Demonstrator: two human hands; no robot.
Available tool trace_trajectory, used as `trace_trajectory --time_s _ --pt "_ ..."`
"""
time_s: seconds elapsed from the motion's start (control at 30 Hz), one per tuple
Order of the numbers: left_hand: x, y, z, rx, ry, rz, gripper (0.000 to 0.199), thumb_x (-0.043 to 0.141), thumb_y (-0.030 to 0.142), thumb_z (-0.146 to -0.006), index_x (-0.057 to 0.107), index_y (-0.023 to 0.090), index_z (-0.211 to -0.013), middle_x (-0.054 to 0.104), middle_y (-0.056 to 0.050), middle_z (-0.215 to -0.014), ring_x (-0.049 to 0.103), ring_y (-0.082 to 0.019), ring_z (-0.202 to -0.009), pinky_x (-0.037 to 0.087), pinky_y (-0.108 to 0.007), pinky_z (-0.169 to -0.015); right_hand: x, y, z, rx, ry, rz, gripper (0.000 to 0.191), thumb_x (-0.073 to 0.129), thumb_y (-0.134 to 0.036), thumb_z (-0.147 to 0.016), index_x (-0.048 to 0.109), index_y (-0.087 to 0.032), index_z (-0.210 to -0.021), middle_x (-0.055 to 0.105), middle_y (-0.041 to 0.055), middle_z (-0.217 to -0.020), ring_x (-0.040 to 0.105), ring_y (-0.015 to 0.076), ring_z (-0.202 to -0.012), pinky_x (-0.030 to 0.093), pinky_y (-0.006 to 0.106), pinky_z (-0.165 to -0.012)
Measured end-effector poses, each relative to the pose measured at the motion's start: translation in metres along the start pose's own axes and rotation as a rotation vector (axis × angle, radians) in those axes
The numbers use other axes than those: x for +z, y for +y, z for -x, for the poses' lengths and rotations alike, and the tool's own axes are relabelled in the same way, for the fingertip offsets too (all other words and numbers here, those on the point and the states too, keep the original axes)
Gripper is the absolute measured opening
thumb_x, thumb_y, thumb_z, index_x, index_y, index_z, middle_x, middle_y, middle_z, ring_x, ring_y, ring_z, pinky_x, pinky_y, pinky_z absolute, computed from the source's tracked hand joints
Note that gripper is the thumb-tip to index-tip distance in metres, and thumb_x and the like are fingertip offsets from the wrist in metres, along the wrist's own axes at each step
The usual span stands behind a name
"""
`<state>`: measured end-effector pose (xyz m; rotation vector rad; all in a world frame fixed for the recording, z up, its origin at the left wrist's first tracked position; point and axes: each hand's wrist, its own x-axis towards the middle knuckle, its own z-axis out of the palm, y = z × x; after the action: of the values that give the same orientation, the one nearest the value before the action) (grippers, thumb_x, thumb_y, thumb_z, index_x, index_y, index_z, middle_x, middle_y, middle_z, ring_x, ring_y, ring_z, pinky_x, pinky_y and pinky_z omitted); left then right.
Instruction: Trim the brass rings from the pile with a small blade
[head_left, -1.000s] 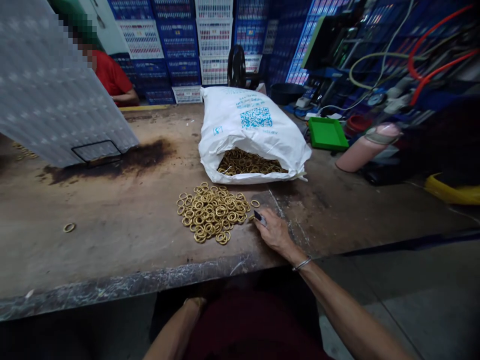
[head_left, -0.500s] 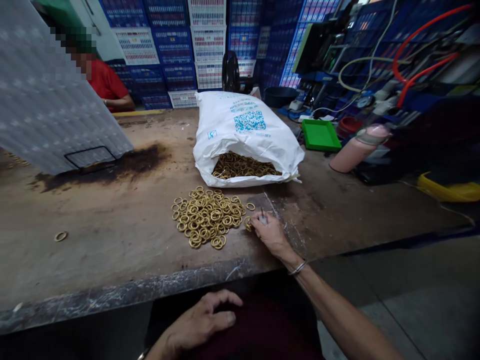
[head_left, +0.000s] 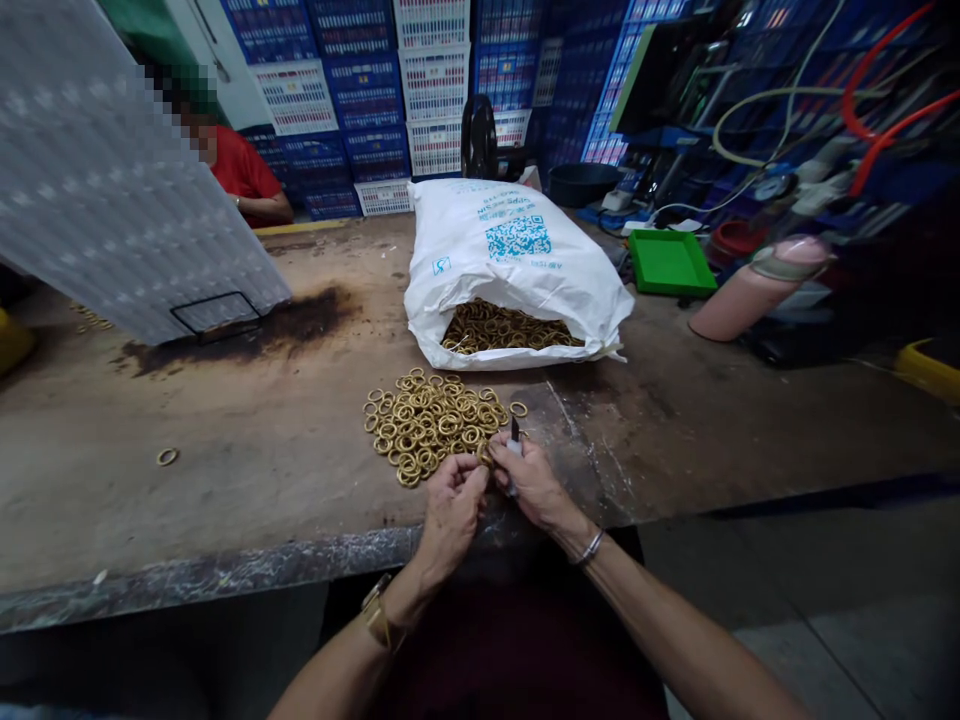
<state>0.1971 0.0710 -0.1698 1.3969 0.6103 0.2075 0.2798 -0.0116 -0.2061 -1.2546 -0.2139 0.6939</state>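
A pile of brass-coloured rings (head_left: 431,420) lies on the worktable (head_left: 262,490). At its near right edge my right hand (head_left: 525,475) is closed round a small knife (head_left: 514,450), dark blade up. A ring (head_left: 485,455) sits between the fingertips of both hands. My left hand (head_left: 456,500) pinches at that ring from the left, its fingers pressed together. Behind the pile lies a white sack (head_left: 510,270), its mouth facing me and full of similar rings. One loose ring (head_left: 167,457) rests far to the left.
A grey-white ribbed panel (head_left: 150,200) leans at the left by a black wire stand (head_left: 217,312). A green tray (head_left: 671,262) and a pink bottle (head_left: 757,285) stand at the right. Beyond the table is a person in red (head_left: 251,180), before stacked crates (head_left: 435,80).
My left hand has risen from my lap to the table edge and met my right hand at a ring. The knife's blade now shows more clearly. The view has shifted a little.
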Motion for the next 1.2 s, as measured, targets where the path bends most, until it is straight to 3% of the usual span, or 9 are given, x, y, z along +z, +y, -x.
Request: trace_trajectory --time_s 0.17,0.37,0.53,0.73,0.83,0.93,1.03,1.1,1.2 --pt "-0.003 0.0 -0.003 0.063 0.084 -0.084 0.025 0.055 0.038 -0.074 0.05 0.014 -0.072 0.044 0.003 -0.057 0.038 -0.007 -0.048 0.033 -0.018 -0.046 0.0 0.007 0.001 -0.028 -0.004 0.174 0.033 0.056 -0.047 -0.073 0.048 -0.015 -0.077 0.04 -0.0047 -0.051 0.033 0.0075 -0.041 0.026 0.018 -0.039" --pt "-0.016 -0.01 -0.009 0.305 0.165 -0.387 0.015 0.05 0.027 -0.078 0.053 0.015 -0.071 0.049 0.001 -0.063 0.043 -0.009 -0.058 0.035 -0.021 -0.057 -0.005 -0.01 -0.001 -0.232 0.074 0.565 0.023 0.051 -0.038 -0.075 0.055 -0.016 -0.079 0.051 0.0002 -0.068 0.045 0.0112 -0.059 0.037 0.02 -0.056" --pt "-0.021 -0.011 -0.01 0.428 0.074 -0.581 0.011 0.048 0.021 -0.079 0.057 0.015 -0.073 0.052 0.0 -0.062 0.044 -0.01 -0.056 0.034 -0.021 -0.057 0.001 -0.016 0.0 -0.224 -0.112 0.569 0.027 0.051 -0.04 -0.077 0.057 -0.016 -0.086 0.055 0.0007 -0.075 0.048 0.0118 -0.064 0.039 0.02 -0.06" --pt "-0.02 -0.008 -0.009 0.312 0.024 -0.458 0.017 0.05 0.027 -0.078 0.053 0.015 -0.067 0.049 0.001 -0.059 0.041 -0.009 -0.053 0.033 -0.02 -0.052 0.0 -0.008 -0.005 -0.081 -0.04 0.44 0.025 0.052 -0.041 -0.074 0.051 -0.015 -0.073 0.044 -0.0026 -0.056 0.038 0.0094 -0.049 0.032 0.019 -0.047" --pt "-0.02 -0.009 -0.009 0.277 0.014 -0.408 0.018 0.05 0.028 -0.079 0.054 0.014 -0.069 0.05 0.0 -0.06 0.042 -0.01 -0.055 0.033 -0.02 -0.053 -0.001 -0.01 -0.003 -0.077 -0.099 0.436 0.027 0.052 -0.042 -0.076 0.054 -0.015 -0.077 0.045 -0.0023 -0.056 0.038 0.0094 -0.05 0.033 0.019 -0.048" --pt "-0.022 -0.01 -0.009 0.315 0.011 -0.431 0.014 0.05 0.026 -0.078 0.057 0.014 -0.073 0.054 -0.001 -0.064 0.046 -0.01 -0.058 0.036 -0.021 -0.057 0.0 -0.011 -0.001 -0.111 -0.169 0.462 0.028 0.052 -0.042 -0.076 0.057 -0.014 -0.077 0.05 -0.0004 -0.064 0.042 0.0096 -0.056 0.035 0.019 -0.053" --pt "-0.022 -0.007 -0.008 0.337 -0.003 -0.438 0.014 0.051 0.026 -0.077 0.057 0.014 -0.071 0.054 -0.001 -0.063 0.046 -0.01 -0.059 0.037 -0.021 -0.057 0.0 -0.008 -0.001 -0.057 -0.173 0.418 0.029 0.055 -0.043 -0.074 0.055 -0.014 -0.075 0.048 -0.0015 -0.063 0.04 0.0085 -0.053 0.034 0.018 -0.049" --pt "-0.022 -0.004 -0.006 0.283 -0.03 -0.383 0.018 0.051 0.029 -0.077 0.055 0.014 -0.069 0.052 -0.001 -0.061 0.044 -0.009 -0.056 0.035 -0.02 -0.054 0.0 -0.004 -0.003 0.012 -0.168 0.339 0.031 0.055 -0.045 -0.074 0.053 -0.015 -0.076 0.045 -0.0033 -0.058 0.036 0.0072 -0.046 0.03 0.017 -0.043" --pt "-0.023 0.0 -0.004 0.087 -0.123 -0.236 0.025 0.051 0.039 -0.079 0.052 0.014 -0.076 0.048 0.002 -0.057 0.04 -0.007 -0.047 0.031 -0.018 -0.046 0.0 0.0 -0.003 0.058 -0.174 0.269 0.033 0.054 -0.048 -0.075 0.05 -0.014 -0.076 0.044 -0.0041 -0.056 0.033 0.0059 -0.041 0.026 0.017 -0.037"
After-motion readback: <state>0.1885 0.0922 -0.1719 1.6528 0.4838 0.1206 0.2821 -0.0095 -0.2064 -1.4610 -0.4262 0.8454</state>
